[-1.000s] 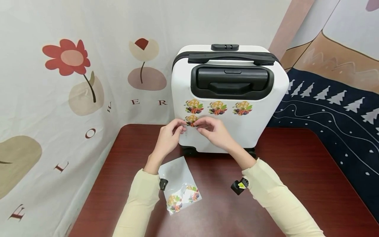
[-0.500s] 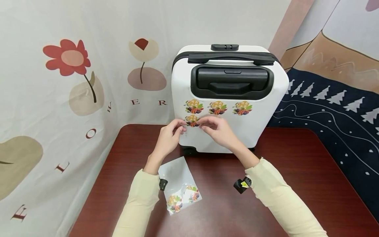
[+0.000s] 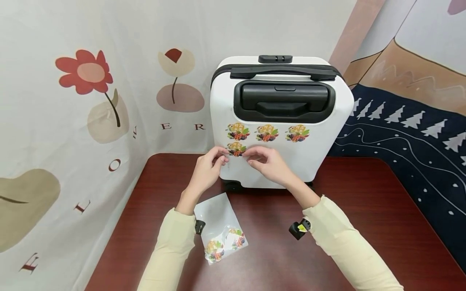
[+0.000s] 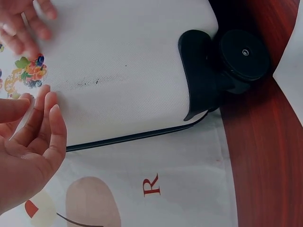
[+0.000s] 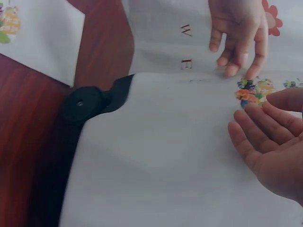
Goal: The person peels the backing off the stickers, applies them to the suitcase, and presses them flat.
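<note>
Lower fruit sticker (image 3: 236,148) on white suitcase (image 3: 306,157), left hand (image 3: 206,169) and right hand (image 3: 270,163) flanking it, fingers of each loosely apart

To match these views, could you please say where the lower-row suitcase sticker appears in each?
Head: sticker at centre, between left hand and right hand.
Left wrist: sticker at upper left.
Right wrist: sticker at right, slightly above mid-height.
Shared landmark: the black wheel at the suitcase corner nearest the sticker.

The suitcase (image 3: 282,128) stands near the tabletop's (image 3: 349,190) far edge. The sticker sheet (image 3: 218,214) lies before the suitcase's lower left corner.
</note>
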A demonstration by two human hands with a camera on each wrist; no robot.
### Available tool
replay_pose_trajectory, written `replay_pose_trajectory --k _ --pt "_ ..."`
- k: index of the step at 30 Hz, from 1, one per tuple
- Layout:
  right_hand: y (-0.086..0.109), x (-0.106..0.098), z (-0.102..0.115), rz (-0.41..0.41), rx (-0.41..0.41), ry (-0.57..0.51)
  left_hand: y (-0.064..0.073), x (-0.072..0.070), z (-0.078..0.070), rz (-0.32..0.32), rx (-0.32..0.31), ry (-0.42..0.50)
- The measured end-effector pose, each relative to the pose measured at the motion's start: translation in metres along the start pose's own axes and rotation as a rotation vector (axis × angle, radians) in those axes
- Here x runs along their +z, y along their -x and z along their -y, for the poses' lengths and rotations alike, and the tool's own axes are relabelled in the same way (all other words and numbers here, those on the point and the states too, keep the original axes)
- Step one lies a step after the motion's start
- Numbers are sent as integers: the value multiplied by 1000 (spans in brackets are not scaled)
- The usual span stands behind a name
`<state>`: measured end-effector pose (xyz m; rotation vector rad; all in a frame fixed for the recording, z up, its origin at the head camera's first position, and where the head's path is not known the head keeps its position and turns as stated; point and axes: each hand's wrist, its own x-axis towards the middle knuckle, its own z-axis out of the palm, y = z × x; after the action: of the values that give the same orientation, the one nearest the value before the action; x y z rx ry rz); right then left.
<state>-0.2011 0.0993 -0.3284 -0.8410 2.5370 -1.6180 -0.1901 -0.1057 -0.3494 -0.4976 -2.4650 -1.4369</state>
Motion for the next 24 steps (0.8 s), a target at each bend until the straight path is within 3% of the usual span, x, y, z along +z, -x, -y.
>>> replay_pose_trajectory --k 7,20,24 --pt "-6 -3 16 28 -50 -39 0 0 0 8 4 2" --pt "0 -6 7 -8 22 -3 -1 1 3 1 26 -10" --pt "5 -7 17 -7 28 3 -2 -1 3 4 22 -18"
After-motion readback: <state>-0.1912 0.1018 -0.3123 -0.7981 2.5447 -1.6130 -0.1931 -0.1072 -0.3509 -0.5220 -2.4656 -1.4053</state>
